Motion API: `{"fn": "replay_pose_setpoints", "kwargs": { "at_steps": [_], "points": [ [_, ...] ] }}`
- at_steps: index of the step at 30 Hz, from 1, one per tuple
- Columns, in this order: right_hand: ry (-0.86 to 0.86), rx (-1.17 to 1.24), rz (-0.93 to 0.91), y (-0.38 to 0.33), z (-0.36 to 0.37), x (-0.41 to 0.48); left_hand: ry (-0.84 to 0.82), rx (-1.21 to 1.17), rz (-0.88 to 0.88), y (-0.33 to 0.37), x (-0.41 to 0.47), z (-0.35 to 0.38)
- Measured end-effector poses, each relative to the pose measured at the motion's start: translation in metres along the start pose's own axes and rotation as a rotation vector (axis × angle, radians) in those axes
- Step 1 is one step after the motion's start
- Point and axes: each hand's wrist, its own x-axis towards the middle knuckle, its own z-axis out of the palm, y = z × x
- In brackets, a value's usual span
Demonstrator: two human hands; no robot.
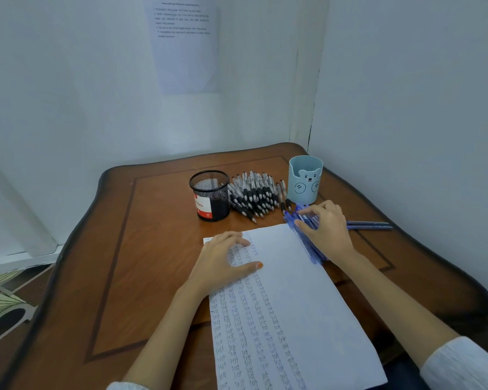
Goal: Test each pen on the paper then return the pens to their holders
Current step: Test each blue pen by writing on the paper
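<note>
A white paper [293,291] covered in columns of the written word "test" lies on the wooden table. My left hand [223,263] rests flat on its upper left part, fingers spread. My right hand [326,229] lies on a bunch of blue pens [307,240] at the paper's right edge, its fingers curled round several of them. A pile of black pens [251,195] lies between a black mesh holder [210,194] and a light blue bear holder [304,178]. Two more blue pens [369,225] lie to the right of my hand.
The table [152,249] stands in a corner between white walls, with its shaped edge [96,192] on the left. A printed sheet [185,43] hangs on the back wall. Patterned floor [3,299] shows at the lower left.
</note>
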Motion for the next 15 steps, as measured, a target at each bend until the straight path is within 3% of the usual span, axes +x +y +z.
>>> {"fn": "replay_pose_setpoints", "kwargs": {
  "at_steps": [7,15],
  "points": [
    [0.023,0.003,0.063,0.038,-0.037,0.001,0.0,-0.022,0.031,-0.003,0.003,0.002],
    [-0.181,-0.203,-0.034,0.06,-0.052,-0.011,0.01,-0.038,0.057,-0.005,0.003,0.003]
  ]
}}
